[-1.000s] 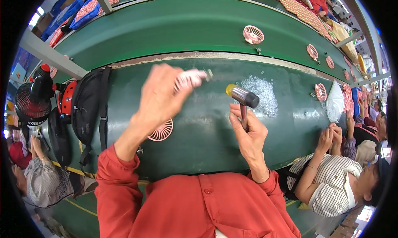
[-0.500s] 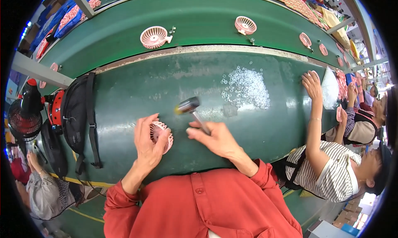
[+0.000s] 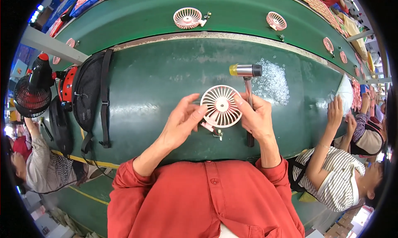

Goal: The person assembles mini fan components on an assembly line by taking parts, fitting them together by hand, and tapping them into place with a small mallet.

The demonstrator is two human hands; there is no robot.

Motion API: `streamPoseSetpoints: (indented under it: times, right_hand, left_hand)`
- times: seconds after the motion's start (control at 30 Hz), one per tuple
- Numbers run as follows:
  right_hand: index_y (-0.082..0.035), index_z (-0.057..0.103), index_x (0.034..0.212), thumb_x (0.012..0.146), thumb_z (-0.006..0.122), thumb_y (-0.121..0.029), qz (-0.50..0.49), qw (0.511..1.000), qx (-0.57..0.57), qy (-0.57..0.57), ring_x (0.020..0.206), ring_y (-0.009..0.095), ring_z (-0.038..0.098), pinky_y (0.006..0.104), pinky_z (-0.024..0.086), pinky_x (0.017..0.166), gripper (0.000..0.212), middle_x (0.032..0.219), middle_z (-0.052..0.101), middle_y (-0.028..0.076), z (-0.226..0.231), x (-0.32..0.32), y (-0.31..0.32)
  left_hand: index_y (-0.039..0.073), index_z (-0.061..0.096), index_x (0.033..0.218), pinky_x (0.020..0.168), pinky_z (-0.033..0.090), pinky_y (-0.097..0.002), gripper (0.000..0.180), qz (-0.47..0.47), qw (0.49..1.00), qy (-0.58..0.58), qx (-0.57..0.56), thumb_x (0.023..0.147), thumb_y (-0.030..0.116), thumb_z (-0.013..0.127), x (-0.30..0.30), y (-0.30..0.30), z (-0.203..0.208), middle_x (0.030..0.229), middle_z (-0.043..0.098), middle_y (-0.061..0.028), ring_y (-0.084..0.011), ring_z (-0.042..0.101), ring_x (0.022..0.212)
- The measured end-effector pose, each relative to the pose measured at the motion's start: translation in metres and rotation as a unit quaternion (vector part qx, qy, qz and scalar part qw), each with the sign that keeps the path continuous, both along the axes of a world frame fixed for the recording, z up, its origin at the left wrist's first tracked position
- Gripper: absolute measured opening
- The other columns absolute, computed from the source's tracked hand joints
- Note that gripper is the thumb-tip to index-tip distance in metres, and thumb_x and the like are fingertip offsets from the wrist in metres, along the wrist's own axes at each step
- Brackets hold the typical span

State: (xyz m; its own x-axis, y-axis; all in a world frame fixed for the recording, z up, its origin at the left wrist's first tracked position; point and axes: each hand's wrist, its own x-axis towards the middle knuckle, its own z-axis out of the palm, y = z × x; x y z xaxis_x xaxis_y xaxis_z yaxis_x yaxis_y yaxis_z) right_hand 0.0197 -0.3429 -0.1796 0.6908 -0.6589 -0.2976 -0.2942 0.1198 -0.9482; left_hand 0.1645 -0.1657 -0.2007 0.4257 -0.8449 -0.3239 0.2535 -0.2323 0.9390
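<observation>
A round pink fan housing (image 3: 222, 106) with a slatted white-pink front is held up between my two hands, its face turned toward me. My left hand (image 3: 179, 121) pinches its left edge with thumb and fingers. A small stem with a metal-looking part (image 3: 217, 132) hangs from its lower rim. With the thumb on the right rim, my right hand (image 3: 258, 117) also grips the handle of a mallet (image 3: 245, 70). The mallet stands nearly upright in that hand, its metal head having one yellow and one black end.
Small clear rings (image 3: 271, 82) lie heaped beyond the mallet. A conveyor belt (image 3: 232, 20) carrying more pink fan housings runs along the far side. To the left are a black bag (image 3: 89, 101) and a black-and-red fan (image 3: 35, 86). A person in a striped shirt (image 3: 331, 176) works at the right.
The fan housing has risen off the table and moved right, turned to show its slatted face. My right hand has joined it, and the mallet, blurred before, now stands upright.
</observation>
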Motion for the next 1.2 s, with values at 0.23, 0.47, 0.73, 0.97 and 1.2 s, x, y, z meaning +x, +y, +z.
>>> streamPoseSetpoints:
  times: [0.23,0.47,0.73,0.97,1.2]
  right_hand:
    - [0.001,0.071,0.092,0.091,0.071,-0.029,0.022,0.998,0.056,-0.011,0.046,0.001,0.037,0.0220,0.022,0.041,0.030,0.057,0.050,-0.007,0.010,0.011,-0.018]
    - [0.004,0.071,0.101,0.094,0.068,-0.026,-0.003,0.999,-0.035,0.020,0.062,0.002,0.048,0.0221,0.037,0.052,0.031,0.067,0.060,-0.004,0.009,0.016,0.001]
    - [0.003,0.070,0.093,0.088,0.074,-0.018,0.080,0.995,0.000,0.059,0.064,0.003,0.051,0.0229,0.041,0.055,0.023,0.068,0.061,-0.002,0.004,0.000,0.040]
    - [0.001,0.071,0.098,0.089,0.070,-0.014,0.131,0.990,-0.011,0.051,0.060,0.003,0.044,0.0251,0.036,0.052,0.018,0.060,0.049,-0.006,0.013,-0.010,0.039]
    - [-0.001,0.072,0.107,0.089,0.068,-0.010,0.162,0.975,0.136,0.060,0.059,0.002,0.045,0.0239,0.036,0.052,0.020,0.062,0.052,-0.007,0.036,-0.008,0.027]
  left_hand:
    - [-0.001,0.042,0.132,0.043,0.046,-0.0232,0.048,-0.032,0.960,0.272,-0.053,0.101,0.034,0.053,-0.007,-0.009,0.014,0.099,0.066,-0.0168,-0.0107,0.056,0.053]
    - [-0.001,0.047,0.124,0.047,0.052,-0.0284,0.034,0.026,0.952,0.286,-0.101,0.103,0.026,0.048,-0.005,-0.008,0.009,0.108,0.066,-0.0243,-0.0172,0.060,0.054]
    - [0.000,0.034,0.120,0.051,0.056,-0.0325,0.037,0.147,0.962,0.184,-0.135,0.100,0.021,0.057,-0.018,-0.014,0.002,0.104,0.063,-0.0178,-0.0176,0.063,0.064]
    - [0.000,0.038,0.122,0.045,0.054,-0.0319,0.031,0.124,0.963,0.211,-0.114,0.103,0.022,0.049,-0.021,-0.013,0.007,0.096,0.062,-0.0160,-0.0202,0.063,0.058]
    - [-0.002,0.036,0.121,0.045,0.055,-0.0327,0.036,0.102,0.966,0.216,-0.102,0.102,0.025,0.050,-0.026,-0.012,0.007,0.095,0.062,-0.0170,-0.0204,0.063,0.058]
